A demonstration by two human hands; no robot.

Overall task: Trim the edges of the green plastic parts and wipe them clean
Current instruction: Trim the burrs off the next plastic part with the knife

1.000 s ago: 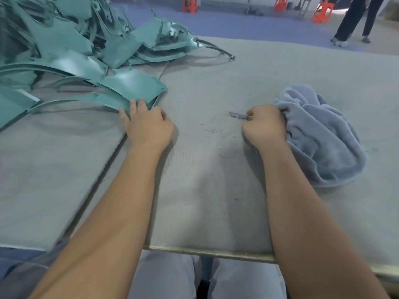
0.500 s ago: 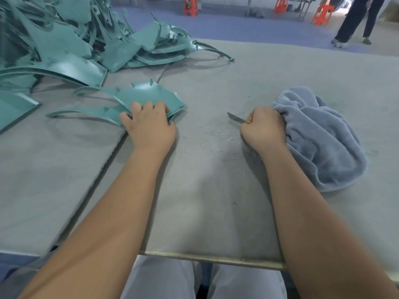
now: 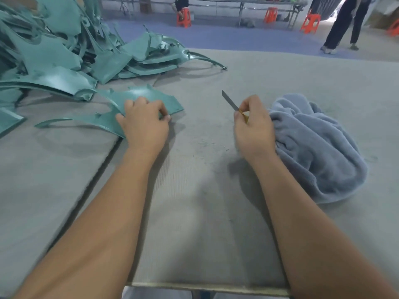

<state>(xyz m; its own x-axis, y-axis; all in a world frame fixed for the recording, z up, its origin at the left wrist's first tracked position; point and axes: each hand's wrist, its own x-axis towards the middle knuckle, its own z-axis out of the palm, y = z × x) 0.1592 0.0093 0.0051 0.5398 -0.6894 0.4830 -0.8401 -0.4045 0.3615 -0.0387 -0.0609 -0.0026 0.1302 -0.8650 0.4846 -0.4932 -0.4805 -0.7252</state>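
Head view: bare blade up, one green part pulled clear

Left hand (image 3: 145, 123) grips the green part (image 3: 138, 100) left of centre; right hand (image 3: 253, 124) pinches the knife (image 3: 230, 101) beside the towel (image 3: 313, 145) at right, so a slipping part could bring the blade onto fingers

The pile (image 3: 56, 46) of green parts is being cut off by the left and top edges, the near edge of one part (image 3: 138, 100) is being covered by the left hand (image 3: 144, 121), the knife (image 3: 232, 103) handle is being hidden inside the right hand (image 3: 253, 128), and the standing person (image 3: 343, 24) is being cropped above the legs.
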